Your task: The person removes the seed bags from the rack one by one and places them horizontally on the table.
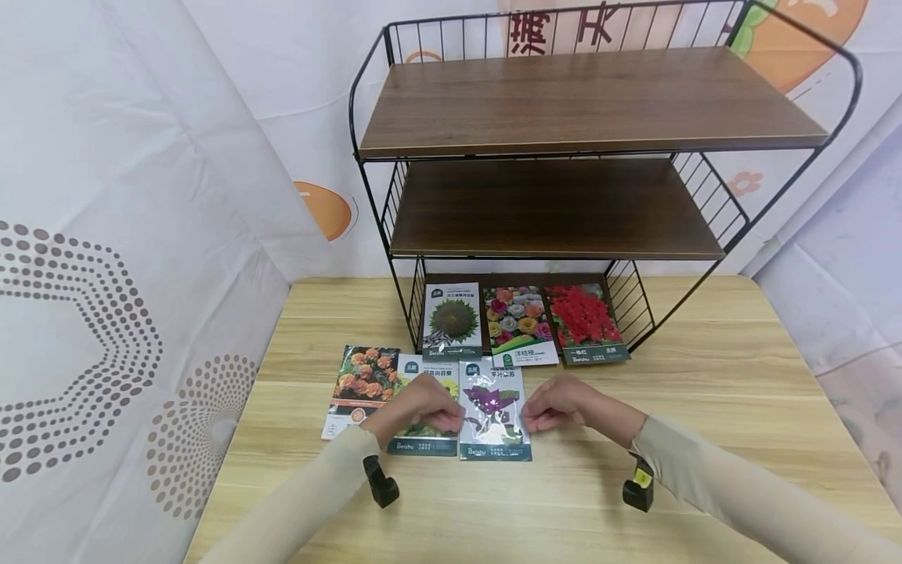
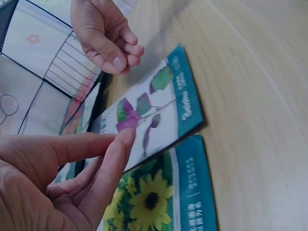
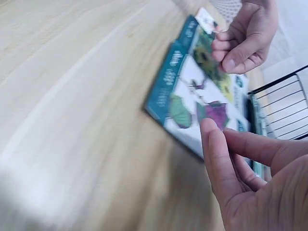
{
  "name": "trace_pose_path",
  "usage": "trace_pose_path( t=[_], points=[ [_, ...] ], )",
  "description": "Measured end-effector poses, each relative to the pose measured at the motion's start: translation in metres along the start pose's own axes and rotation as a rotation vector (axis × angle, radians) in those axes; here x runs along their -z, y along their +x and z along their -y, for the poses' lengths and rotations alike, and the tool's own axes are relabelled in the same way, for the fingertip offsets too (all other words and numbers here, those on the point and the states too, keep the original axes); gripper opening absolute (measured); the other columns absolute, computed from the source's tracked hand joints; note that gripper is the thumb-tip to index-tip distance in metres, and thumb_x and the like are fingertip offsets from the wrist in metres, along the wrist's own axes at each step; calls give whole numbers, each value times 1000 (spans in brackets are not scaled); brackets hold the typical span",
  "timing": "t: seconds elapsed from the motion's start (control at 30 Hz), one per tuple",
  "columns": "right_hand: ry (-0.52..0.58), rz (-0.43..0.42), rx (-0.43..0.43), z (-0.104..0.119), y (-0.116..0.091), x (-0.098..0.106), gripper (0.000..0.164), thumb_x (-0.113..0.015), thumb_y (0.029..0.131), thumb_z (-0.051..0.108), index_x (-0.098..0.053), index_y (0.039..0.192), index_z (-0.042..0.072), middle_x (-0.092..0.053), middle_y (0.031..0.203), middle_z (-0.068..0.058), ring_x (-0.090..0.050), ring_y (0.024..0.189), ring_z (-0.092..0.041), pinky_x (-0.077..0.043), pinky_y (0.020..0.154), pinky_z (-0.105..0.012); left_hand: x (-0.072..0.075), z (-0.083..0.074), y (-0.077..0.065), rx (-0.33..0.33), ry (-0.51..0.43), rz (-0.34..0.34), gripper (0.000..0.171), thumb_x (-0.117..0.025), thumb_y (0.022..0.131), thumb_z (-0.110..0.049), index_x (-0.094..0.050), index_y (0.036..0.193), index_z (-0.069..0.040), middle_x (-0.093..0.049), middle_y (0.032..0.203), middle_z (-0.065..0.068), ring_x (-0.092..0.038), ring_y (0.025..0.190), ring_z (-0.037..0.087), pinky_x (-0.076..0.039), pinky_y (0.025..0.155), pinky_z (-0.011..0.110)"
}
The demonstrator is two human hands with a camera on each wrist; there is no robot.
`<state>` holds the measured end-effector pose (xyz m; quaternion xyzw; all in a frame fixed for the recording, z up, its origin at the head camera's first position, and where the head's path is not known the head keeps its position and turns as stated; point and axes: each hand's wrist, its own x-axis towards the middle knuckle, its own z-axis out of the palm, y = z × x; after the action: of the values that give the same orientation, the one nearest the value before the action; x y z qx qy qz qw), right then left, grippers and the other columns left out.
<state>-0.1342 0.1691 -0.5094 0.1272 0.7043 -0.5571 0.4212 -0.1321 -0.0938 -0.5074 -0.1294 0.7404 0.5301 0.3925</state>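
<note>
A seed packet with a purple-leaved plant (image 1: 491, 401) lies face up in front of the shelf. At its left edge, my left hand (image 1: 431, 403) pinches it between thumb and fingers. My right hand (image 1: 557, 403) pinches the opposite edge the same way. In the left wrist view, the left fingertips (image 2: 126, 137) overlap the packet's edge. In the right wrist view, the right fingertips (image 3: 210, 126) meet the other side. A yellow sunflower seed packet (image 1: 423, 446) sits just left, partly hidden by my left hand.
An orange-flower seed packet (image 1: 365, 374) lies farther left. On the bottom tier of the black wire shelf (image 1: 557, 207) lean a green sunflower packet (image 1: 452, 321), a mixed-flower packet (image 1: 520, 323) and a red-flower packet (image 1: 586, 319). Wooden table (image 1: 733, 439) extends to both sides.
</note>
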Motion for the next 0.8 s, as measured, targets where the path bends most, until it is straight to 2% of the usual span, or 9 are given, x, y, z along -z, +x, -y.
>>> trace_pose_path(
  t=[0.17, 0.3, 0.43, 0.6, 0.7, 0.8],
  points=[
    [75, 12, 36, 18, 4, 2, 29, -65, 83, -1, -61, 107, -15, -72, 78, -16, -70, 63, -17, -61, 65, -27, 8, -8, 2, -60, -130, -68, 15, -70, 81, -6, -69, 90, 6, -71, 73, 14, -66, 55, 11, -60, 58, 23],
    [134, 15, 58, 33, 7, 1, 33, -64, 85, 1, -58, 113, -16, -72, 81, -16, -71, 68, -19, -61, 71, -29, 19, -12, 3, -95, -260, -103, 23, -66, 86, -6, -65, 102, 9, -71, 77, 13, -69, 63, 13, -61, 67, 26],
    [181, 51, 99, 46, 11, 0, 35, -60, 89, 1, -53, 118, -16, -72, 85, -15, -71, 75, -18, -60, 78, -30, 31, -17, 1, -91, -383, -138, 29, -62, 89, -8, -62, 112, 10, -71, 83, 13, -70, 69, 14, -60, 77, 28],
    [235, 74, 129, 59, 16, -2, 39, -56, 92, 4, -48, 125, -15, -72, 89, -12, -71, 81, -17, -58, 82, -28, 46, -25, 0, -66, -482, -192, 30, -58, 92, -6, -59, 117, 8, -70, 93, 15, -70, 77, 15, -57, 87, 30],
    [255, 76, 128, 66, 18, -4, 42, -54, 94, 6, -45, 129, -13, -72, 94, -12, -70, 87, -18, -55, 91, -30, 53, -28, -3, -26, -539, -204, 32, -57, 92, -6, -56, 121, 7, -67, 106, 20, -69, 90, 19, -53, 96, 34],
    [268, 73, 120, 72, 22, -5, 42, -53, 95, 7, -43, 131, -12, -70, 101, -15, -69, 93, -20, -50, 98, -34, 58, -29, -7, -2, -557, -207, 33, -56, 93, -5, -55, 123, 7, -61, 119, 23, -64, 105, 26, -49, 102, 36]
  ],
)
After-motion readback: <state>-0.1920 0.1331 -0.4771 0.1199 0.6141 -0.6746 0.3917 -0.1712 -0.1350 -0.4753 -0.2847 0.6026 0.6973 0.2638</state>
